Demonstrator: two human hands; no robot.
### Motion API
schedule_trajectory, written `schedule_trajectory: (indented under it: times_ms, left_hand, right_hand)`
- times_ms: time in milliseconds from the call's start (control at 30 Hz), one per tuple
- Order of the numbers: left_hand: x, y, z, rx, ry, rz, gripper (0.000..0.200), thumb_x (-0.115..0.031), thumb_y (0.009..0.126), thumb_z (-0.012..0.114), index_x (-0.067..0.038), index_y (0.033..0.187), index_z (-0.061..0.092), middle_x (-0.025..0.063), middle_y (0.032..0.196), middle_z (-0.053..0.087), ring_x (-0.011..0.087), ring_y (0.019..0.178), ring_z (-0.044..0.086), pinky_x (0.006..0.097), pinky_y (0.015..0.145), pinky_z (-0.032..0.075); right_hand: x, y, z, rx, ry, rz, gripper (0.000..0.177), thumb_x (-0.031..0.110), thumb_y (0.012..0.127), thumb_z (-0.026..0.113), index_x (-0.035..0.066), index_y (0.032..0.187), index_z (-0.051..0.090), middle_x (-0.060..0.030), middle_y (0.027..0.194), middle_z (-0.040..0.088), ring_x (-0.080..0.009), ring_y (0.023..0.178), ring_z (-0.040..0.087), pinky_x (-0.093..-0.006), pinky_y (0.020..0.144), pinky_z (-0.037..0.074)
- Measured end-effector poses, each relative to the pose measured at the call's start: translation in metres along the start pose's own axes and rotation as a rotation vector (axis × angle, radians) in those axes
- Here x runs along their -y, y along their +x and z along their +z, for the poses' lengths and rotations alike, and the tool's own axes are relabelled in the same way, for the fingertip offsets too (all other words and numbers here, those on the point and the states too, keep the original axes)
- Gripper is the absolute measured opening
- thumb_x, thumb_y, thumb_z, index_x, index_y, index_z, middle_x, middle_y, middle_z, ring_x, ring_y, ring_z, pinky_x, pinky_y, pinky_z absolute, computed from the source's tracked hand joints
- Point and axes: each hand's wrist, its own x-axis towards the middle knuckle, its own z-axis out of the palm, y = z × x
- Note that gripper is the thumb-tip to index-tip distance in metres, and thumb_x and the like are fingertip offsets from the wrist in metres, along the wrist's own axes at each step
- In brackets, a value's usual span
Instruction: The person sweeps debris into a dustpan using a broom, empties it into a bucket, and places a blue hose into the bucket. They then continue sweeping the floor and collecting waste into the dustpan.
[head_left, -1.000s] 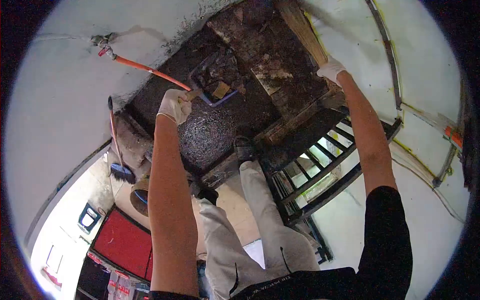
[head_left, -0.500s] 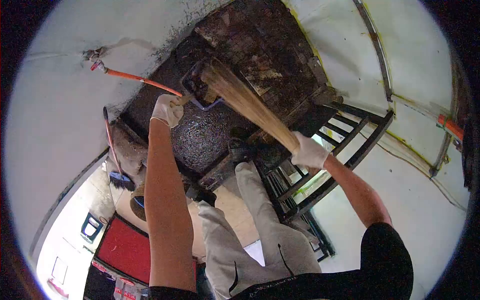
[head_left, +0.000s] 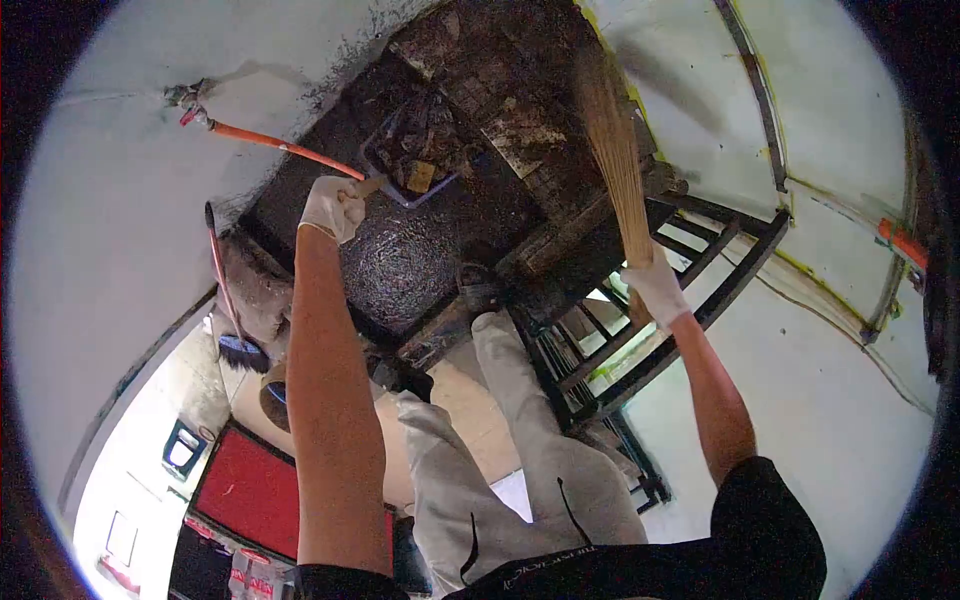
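Observation:
Both my hands wear white gloves. My left hand [head_left: 335,208] is closed around the short handle of a blue-rimmed dustpan [head_left: 410,204]. Dark wet debris fills the pan, with a yellowish piece [head_left: 421,177] near its front rim. My right hand [head_left: 657,287] grips the bound end of a stick broom [head_left: 622,170]. Its long thin sticks point away from me and fan out, blurred and dark at the tips, over the right side of the dirty floor.
An orange hose [head_left: 270,138] runs from a wall tap towards the dustpan. Black metal steps [head_left: 690,320] stand at the right. At the left a blue-headed brush [head_left: 240,350] leans by the wall. Wet dark floor [head_left: 400,265] lies before my feet, with a ledge [head_left: 540,240] beside it.
The stick broom has swung from over the dustpan to the right, my right hand moving right and slightly up with it. My left hand and the dustpan have barely moved.

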Motion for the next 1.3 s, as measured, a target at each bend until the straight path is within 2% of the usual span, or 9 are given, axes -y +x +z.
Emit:
schedule_trajectory:
  times_ms: [67,100,133,167,333,600,933,1067,1300]
  left_hand:
    - [0.001,-0.008,0.014,-0.051,0.048,0.031,0.008,-0.002,0.080,0.048,-0.008,0.083,0.043,-0.0030,0.063,0.027,0.0123,0.043,0.025,0.0280,0.040,0.023]
    - [0.001,-0.001,0.012,-0.048,0.045,0.034,0.008,-0.002,0.080,0.048,-0.008,0.083,0.043,-0.0030,0.063,0.027,0.0123,0.043,0.025,0.0280,0.040,0.023]
    - [0.001,0.008,0.006,-0.025,0.039,0.044,0.008,-0.003,0.080,0.048,-0.008,0.082,0.043,-0.0029,0.063,0.028,0.0125,0.043,0.026,0.0279,0.040,0.023]
    - [0.003,0.013,0.000,-0.005,0.035,0.049,0.008,-0.004,0.080,0.049,-0.009,0.081,0.042,-0.0029,0.063,0.028,0.0127,0.043,0.026,0.0277,0.041,0.022]
    - [0.001,0.004,0.007,-0.034,0.036,0.038,0.009,-0.005,0.080,0.050,-0.008,0.084,0.043,-0.0022,0.063,0.028,0.0120,0.043,0.026,0.0283,0.041,0.021]
    - [-0.005,0.000,0.016,-0.069,0.064,-0.007,0.013,-0.003,0.080,0.048,-0.010,0.086,0.039,-0.0025,0.063,0.027,0.0110,0.044,0.028,0.0265,0.038,0.020]
    - [0.002,0.003,0.004,0.039,0.010,0.057,0.014,-0.005,0.077,0.051,-0.011,0.075,0.039,-0.0020,0.061,0.031,0.0112,0.043,0.029,0.0263,0.037,0.025]
    - [-0.006,0.013,-0.002,-0.024,0.074,-0.034,0.019,-0.007,0.081,0.050,-0.014,0.073,0.035,-0.0013,0.060,0.031,0.0125,0.042,0.029,0.0274,0.037,0.026]
    - [0.003,0.052,-0.034,0.016,0.277,0.150,0.014,-0.006,0.084,0.049,-0.010,0.079,0.037,-0.0019,0.062,0.030,0.0117,0.042,0.028,0.0255,0.038,0.026]
  right_hand:
    - [-0.021,0.031,0.026,0.059,0.085,-0.013,0.053,0.022,0.074,0.071,0.002,0.120,0.051,-0.0105,0.089,0.060,-0.0231,0.083,0.060,-0.0357,0.073,0.049]
    - [-0.044,0.043,0.039,0.098,-0.112,-0.287,0.048,0.024,0.076,0.071,0.000,0.113,0.053,-0.0093,0.088,0.058,-0.0207,0.081,0.058,-0.0351,0.072,0.048]
    - [0.004,0.021,0.049,0.274,0.236,0.166,0.043,0.026,0.076,0.072,-0.001,0.106,0.057,-0.0109,0.093,0.061,-0.0207,0.083,0.059,-0.0355,0.074,0.049]
    - [-0.048,0.038,0.083,0.230,0.067,0.140,0.042,0.025,0.074,0.072,0.000,0.105,0.057,-0.0101,0.096,0.061,-0.0200,0.082,0.059,-0.0355,0.073,0.049]
    - [0.040,-0.053,0.119,0.520,0.102,0.129,0.061,0.019,0.073,0.074,0.000,0.124,0.046,-0.0103,0.100,0.059,-0.0206,0.089,0.059,-0.0328,0.079,0.050]
    - [0.026,-0.110,0.120,0.595,0.048,0.028,0.072,0.027,0.073,0.077,0.002,0.134,0.045,-0.0220,0.119,0.062,-0.0311,0.114,0.061,-0.0386,0.098,0.047]
    - [0.090,0.009,0.087,0.174,-0.267,-0.076,0.075,0.024,0.070,0.072,-0.002,0.133,0.040,-0.0257,0.095,0.068,-0.0420,0.087,0.068,-0.0455,0.079,0.055]
    - [0.082,0.069,0.108,0.316,-0.486,-0.085,0.098,0.026,0.069,0.073,-0.003,0.149,0.025,-0.0286,0.113,0.064,-0.0419,0.102,0.064,-0.0439,0.091,0.052]
    - [0.036,-0.004,0.108,0.603,-0.521,-0.091,0.092,0.030,0.067,0.074,-0.007,0.141,0.035,-0.0287,0.106,0.067,-0.0427,0.100,0.066,-0.0435,0.091,0.052]
